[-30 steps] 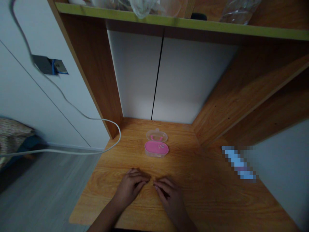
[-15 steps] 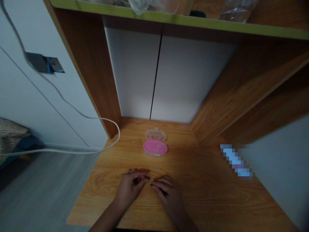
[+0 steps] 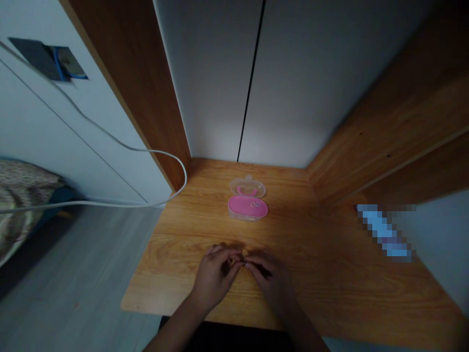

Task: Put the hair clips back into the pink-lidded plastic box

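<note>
Over the front part of the wooden table, my left hand [image 3: 215,274] and my right hand [image 3: 273,278] meet fingertip to fingertip. Each is closed in a pinch of thumb and fingers. A tiny dark thing [image 3: 243,263] shows between the fingertips, too small and dim to name. Beyond the hands stands an oval clear plastic box [image 3: 245,218] with a pink inner tray or cover [image 3: 247,206]. Its clear lid [image 3: 248,187], with a pink handle, lies open behind it. Neither hand touches the box.
The wooden table [image 3: 183,249] meets a white back panel and wooden side boards. A white cable [image 3: 183,171] loops over the table's left edge. At the right lies a pixelated bluish object [image 3: 381,230]. An open wall socket [image 3: 68,62] is at upper left.
My hands have come together; half a second ago a small gap separated their fingertips. The camera view has tilted down, and the upper shelf has left the picture. The box has stayed put.
</note>
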`<state>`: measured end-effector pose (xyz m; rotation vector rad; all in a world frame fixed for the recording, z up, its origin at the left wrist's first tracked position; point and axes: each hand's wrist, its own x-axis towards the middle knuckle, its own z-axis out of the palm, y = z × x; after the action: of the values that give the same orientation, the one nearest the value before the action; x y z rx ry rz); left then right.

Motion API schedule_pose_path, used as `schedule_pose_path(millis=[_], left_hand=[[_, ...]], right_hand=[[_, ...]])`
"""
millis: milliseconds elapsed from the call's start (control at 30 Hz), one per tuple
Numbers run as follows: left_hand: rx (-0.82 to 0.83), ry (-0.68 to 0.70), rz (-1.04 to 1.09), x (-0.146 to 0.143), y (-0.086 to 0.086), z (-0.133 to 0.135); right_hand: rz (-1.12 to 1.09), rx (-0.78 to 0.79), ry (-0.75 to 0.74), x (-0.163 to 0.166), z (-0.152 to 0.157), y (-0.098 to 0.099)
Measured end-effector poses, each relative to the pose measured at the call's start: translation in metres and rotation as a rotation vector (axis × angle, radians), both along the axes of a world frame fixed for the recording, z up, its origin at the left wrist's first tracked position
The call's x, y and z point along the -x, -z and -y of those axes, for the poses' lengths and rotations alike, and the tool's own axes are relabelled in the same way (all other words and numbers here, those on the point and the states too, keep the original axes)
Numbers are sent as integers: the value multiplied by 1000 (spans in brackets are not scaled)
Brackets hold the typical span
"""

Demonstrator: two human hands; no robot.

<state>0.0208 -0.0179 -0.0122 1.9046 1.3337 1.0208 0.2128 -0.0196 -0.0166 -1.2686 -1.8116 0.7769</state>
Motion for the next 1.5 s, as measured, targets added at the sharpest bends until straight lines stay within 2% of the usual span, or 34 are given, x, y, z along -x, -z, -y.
schedule_pose_path(millis=[133,267,633,867,1167,1500], left_hand=[[-22,50,-8,0,-5,0],[-16,79,27,1,-4,-1],[-9,59,76,1,-3,-1],[-18,11,189,0,1,-1],[13,15,190,-1,-3,1],[68,16,222,1,0,3]], right_hand=[[-2,-21,6,0,-2,1],[1,-38,9,1,-2,-1],[36,-101,-50,3,0,-4],[63,-106,-101,3,1,-1],[111,-119,-44,5,4,-4],[130,-172,-75,7,8,-6]])
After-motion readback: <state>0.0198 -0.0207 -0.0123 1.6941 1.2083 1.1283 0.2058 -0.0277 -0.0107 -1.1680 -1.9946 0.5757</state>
